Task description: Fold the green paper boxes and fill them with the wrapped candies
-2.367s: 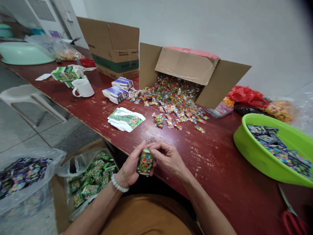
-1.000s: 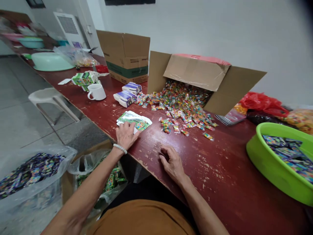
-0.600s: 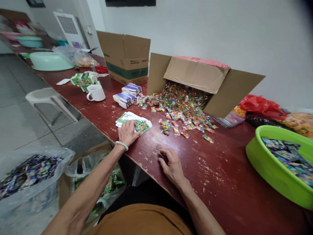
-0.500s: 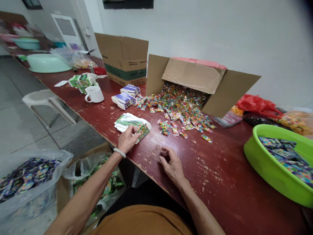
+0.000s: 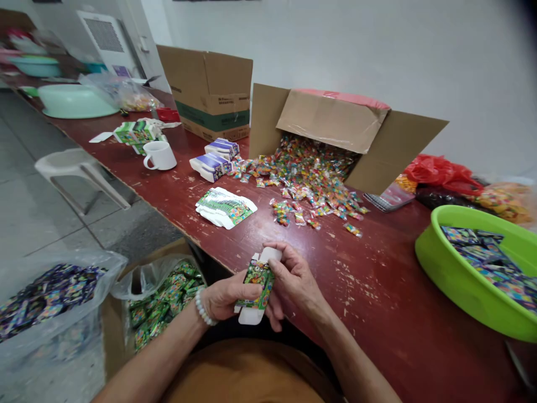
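Closest in, both hands are wrapped around a little green carton [image 5: 257,282], held right at the table's near edge. The left hand [image 5: 224,299] grips it from the side and below. The right hand [image 5: 293,279] pinches the top end, where a white flap sticks up. The print is bright cartoon stuff, but any lettering is too small to read.

Down to the left, a lined box of green cartons [image 5: 163,291] sits on the floor, next to a clear bag of dark packets [image 5: 42,296]. On the right there's a lime green basin [image 5: 461,280] full of dark printed packets.

Further out is a stack of flat green cartons [image 5: 224,206], then a big spill of wrapped candies [image 5: 310,179] pouring from a tipped cardboard box [image 5: 344,129]. Purple and white boxes [image 5: 213,159] and a white mug [image 5: 159,155] sit left of that. An upright brown box [image 5: 210,89] at the back has a green band and a printed label, not legible.

The table [image 5: 377,291] is dark red with lots of chipped paint. Grey tile floor, a white plastic stool [image 5: 71,168], a plain white wall behind.
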{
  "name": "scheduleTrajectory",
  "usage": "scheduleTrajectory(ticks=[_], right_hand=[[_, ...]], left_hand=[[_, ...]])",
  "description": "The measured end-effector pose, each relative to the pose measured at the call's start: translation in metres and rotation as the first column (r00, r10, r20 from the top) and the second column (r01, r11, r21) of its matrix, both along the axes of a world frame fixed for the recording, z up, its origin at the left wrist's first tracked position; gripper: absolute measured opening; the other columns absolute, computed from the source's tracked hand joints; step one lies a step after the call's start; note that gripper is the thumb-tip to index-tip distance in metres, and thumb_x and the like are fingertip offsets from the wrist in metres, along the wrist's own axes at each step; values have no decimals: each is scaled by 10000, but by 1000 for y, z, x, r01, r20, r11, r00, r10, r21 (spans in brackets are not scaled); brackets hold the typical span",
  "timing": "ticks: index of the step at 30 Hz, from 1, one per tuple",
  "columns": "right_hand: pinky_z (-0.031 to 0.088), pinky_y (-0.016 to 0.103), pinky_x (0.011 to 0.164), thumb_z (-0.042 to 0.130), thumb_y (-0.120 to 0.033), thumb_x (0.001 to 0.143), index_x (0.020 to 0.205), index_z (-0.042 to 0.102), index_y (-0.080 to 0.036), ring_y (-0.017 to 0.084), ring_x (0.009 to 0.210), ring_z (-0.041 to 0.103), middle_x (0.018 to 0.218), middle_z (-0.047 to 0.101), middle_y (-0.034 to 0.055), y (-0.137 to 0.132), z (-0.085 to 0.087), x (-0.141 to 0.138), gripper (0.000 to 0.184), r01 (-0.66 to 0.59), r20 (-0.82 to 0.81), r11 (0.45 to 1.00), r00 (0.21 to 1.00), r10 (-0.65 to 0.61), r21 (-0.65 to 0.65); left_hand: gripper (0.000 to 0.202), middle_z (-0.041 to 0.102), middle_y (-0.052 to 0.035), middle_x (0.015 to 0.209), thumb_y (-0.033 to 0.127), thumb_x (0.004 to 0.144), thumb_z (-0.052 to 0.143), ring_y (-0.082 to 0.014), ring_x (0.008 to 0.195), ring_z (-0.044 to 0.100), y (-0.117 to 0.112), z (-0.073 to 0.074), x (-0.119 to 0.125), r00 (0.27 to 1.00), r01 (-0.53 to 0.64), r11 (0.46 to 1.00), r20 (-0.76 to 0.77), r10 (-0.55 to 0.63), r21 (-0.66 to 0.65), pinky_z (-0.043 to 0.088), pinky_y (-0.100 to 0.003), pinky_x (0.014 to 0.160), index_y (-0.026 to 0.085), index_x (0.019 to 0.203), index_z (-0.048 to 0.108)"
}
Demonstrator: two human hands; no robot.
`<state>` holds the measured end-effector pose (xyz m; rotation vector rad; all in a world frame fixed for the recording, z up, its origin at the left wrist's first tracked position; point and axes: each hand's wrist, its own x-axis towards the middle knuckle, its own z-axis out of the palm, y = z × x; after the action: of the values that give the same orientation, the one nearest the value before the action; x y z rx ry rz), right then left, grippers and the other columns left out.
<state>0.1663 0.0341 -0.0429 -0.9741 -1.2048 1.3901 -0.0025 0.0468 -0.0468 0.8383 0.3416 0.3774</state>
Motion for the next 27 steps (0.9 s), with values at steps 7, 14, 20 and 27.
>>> scheduleTrajectory(ticks=[7,14,20,27], right_hand=[[482,198,350,674,-373,818,1372,317,-349,61,417,567,1042,594,18,-14,9,-2,659,-164,-202,973,971,130,-161],[466,209,344,684,-394,829,1242,514,-278,54,378,482,855,642,-1,-15,5,-3,462,-145,-229,977,967,107,-155],[525,231,595,671,-363,838,920,684,-186,118,629,613,788,680,15,-8,-5,3,195,80,-48,996,996,-81,-40],[526,269,709,676,-337,824,1192,566,-222,161,793,641,901,685,24,1,-12,6,400,186,1,982,982,-186,-1]], left_hand=[[525,663,-83,635,577,587,822,-232,586,670,-5,-2,11,990,-130,989,-37,133,76,470,-266,569,104,780,699],[399,664,-51,625,467,711,780,-183,526,629,-7,4,19,933,-305,930,-129,335,206,498,-268,550,117,854,651],[269,676,-32,790,353,792,730,-159,737,626,-2,5,18,845,-351,824,-229,483,444,490,-236,683,119,900,652],[468,693,-32,958,267,776,753,-170,848,662,-10,5,14,684,-626,638,-77,725,449,549,-283,760,207,1131,455]])
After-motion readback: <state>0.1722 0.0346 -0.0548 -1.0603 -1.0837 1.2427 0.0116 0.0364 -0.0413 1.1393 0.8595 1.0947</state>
